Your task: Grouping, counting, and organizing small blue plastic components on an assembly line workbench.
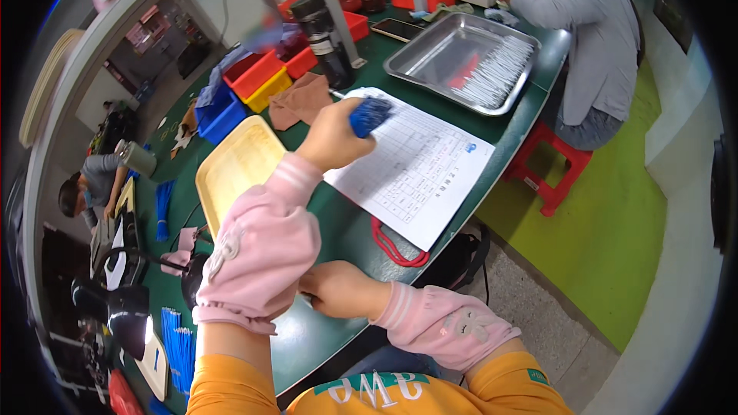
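My left hand [335, 135] is raised over the table, its fingers closed round a bundle of thin blue wires [371, 115] whose dark ends point away from me. Under the bundle lies a white printed sheet [430, 177] with a table on it. Closer to my body, my right hand [347, 290] is closed at the table's near edge. My left sleeve partly covers it, and a small dark piece shows at its fingertips, too little to name. Pink sleeve covers [265, 238] are on both forearms. Beside my left forearm is a cream plastic tray [206, 177].
A metal tray [400, 69] holds many thin white pieces. Left of it stand a dark bottle [327, 46] and coloured bins [219, 119]. A desk lamp [115, 311] and blue wire bundles [178, 350] lie to my left. Right, a person [603, 54] sits on a red stool [550, 161].
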{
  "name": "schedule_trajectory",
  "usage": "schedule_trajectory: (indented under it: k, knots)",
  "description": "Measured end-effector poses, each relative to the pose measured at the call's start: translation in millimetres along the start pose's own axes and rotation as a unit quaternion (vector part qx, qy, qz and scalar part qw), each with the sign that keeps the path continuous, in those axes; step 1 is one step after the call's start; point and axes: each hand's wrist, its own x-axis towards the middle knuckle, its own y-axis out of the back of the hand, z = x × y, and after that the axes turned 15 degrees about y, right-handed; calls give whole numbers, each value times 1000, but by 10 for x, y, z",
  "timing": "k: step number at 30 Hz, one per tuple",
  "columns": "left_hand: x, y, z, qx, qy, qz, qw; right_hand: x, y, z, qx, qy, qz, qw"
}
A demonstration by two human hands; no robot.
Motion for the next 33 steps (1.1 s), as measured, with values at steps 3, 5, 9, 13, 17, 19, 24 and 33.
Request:
schedule_trajectory:
  k: [3, 5, 9, 13, 17, 19, 24, 33]
  knots:
    - [-564, 411, -143, -147, 111, 67, 981, 83, 38, -56, 9, 0, -37, 999]
    - [-1084, 604, -262, -273, 185, 61, 942, 83, 31, -42, 24, -4, -30, 999]
    - [-2311, 865, -449, -185, 303, 107, 929, 136, 84, -120, 5, -4, -52, 999]
    - [-3354, 928, -459, -352, 297, 249, 852, 181, 66, -155, 19, -4, -80, 997]
    - [-3944, 847, -590, -344, 275, 302, 845, 222, 23, -290, 1, -59, -103, 993]
    - [-4033, 827, -623, -370, 261, 321, 832, 286, -81, -396, -10, -97, -106, 990]
    - [-4095, 864, -788, -362, 206, 321, 851, 665, -712, -752, 125, 74, -138, 980]
    - [-4072, 702, -1254, -520, 220, 206, 799, 1248, -1621, -981, 308, 229, -130, 914]
